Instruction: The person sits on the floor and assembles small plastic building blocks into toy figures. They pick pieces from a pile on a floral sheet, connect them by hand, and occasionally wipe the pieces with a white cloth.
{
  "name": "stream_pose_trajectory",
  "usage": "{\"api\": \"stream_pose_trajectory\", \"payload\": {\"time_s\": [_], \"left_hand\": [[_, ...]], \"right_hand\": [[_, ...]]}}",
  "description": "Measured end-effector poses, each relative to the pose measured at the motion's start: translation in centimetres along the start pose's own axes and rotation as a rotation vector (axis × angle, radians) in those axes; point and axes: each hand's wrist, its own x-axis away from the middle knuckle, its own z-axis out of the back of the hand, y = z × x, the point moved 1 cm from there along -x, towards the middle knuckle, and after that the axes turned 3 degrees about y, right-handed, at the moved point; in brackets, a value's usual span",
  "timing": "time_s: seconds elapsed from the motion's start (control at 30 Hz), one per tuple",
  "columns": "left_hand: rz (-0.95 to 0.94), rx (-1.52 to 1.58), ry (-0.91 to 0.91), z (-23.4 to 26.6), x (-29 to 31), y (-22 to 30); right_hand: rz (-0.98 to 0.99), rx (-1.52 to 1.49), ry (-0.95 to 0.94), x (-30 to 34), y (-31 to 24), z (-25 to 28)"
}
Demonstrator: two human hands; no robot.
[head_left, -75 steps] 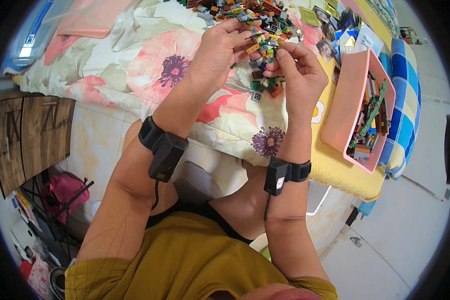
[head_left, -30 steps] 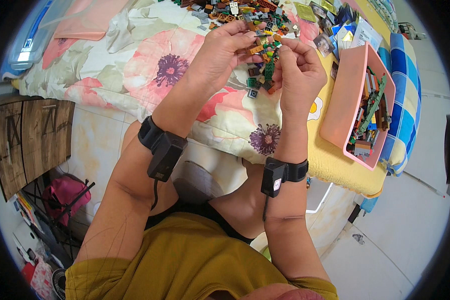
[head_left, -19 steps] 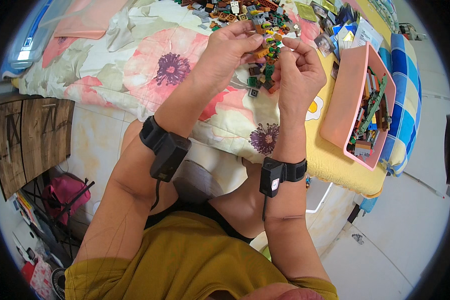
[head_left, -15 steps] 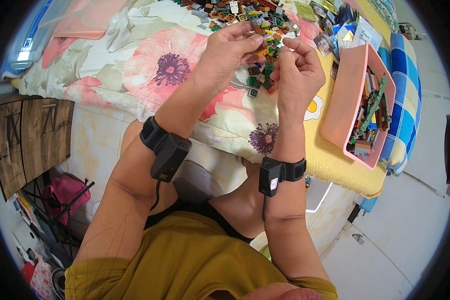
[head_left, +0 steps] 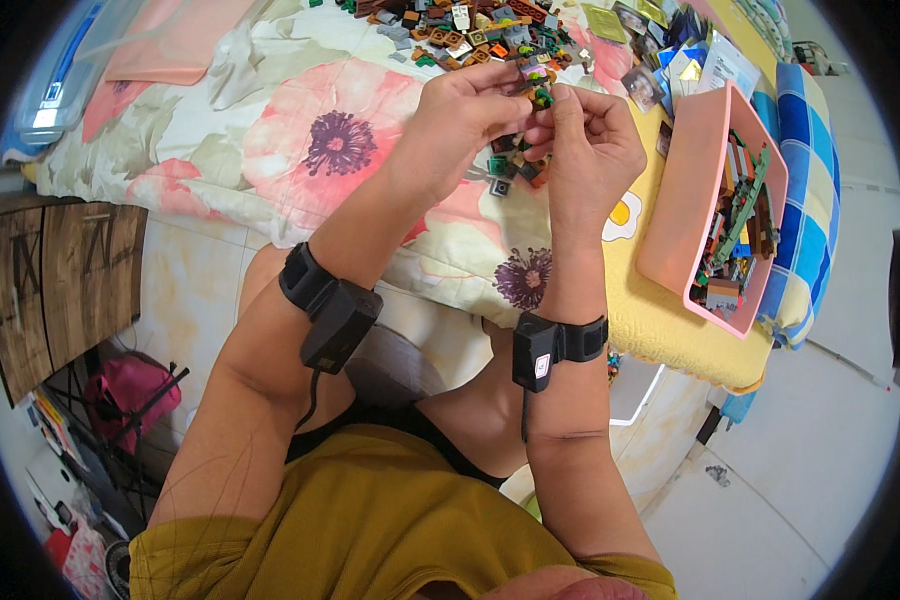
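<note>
Above the near edge of the bed, my left hand [head_left: 460, 125] is closed, thumb and fingers pinching a small toy brick assembly [head_left: 541, 98] with green, dark and yellowish parts. My right hand [head_left: 592, 145] meets it from the other side, its thumb and fingertips closed at the green end. Fingers cover much of the assembly. Just beyond both hands spreads a pile of loose toy bricks [head_left: 450, 38] in brown, grey, orange and green. Partly hidden under the hands lie several more loose bricks [head_left: 500, 165], dark green and grey.
On the right, a pink bin [head_left: 660, 230] lies tilted with bricks inside, beside a blue checked cushion [head_left: 805, 210]. Cards and packets [head_left: 685, 75] lie behind it. A clear plastic box [head_left: 55, 100] stands at the far left. Flowered cloth [head_left: 270, 150] covers the bed.
My hands have drawn together; the right thumb and fingertips, earlier slightly apart from the assembly, now close on its green end. The assembly has turned and is more covered by fingers.
</note>
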Motion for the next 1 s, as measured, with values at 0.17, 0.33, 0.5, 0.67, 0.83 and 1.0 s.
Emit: {"api": "stream_pose_trajectory", "payload": {"time_s": [0.17,0.33,0.5,0.67,0.83,1.0], "left_hand": [[-0.086,-0.121,0.102,0.2,-0.1,-0.8],[-0.07,-0.03,0.174,0.6,-0.6,-0.6],[-0.035,-0.01,0.138,0.9,-0.7,-0.2],[-0.035,-0.006,0.136,0.7,-0.7,-0.1],[-0.049,-0.014,0.173,0.4,-0.6,0.0],[-0.083,-0.069,0.216,0.5,-0.6,-0.1]], "right_hand": [[-0.048,-0.1,-0.086,-0.2,0.1,0.1],[-0.152,-0.265,-0.221,-0.5,0.2,0.6],[-0.095,-0.213,-0.278,-0.5,0.0,0.7],[-0.088,-0.161,-0.218,-0.3,0.2,0.4],[0.045,-0.015,-0.1,-0.5,0.4,0.6],[-0.061,-0.204,-0.022,-0.7,0.4,1.1]]}}
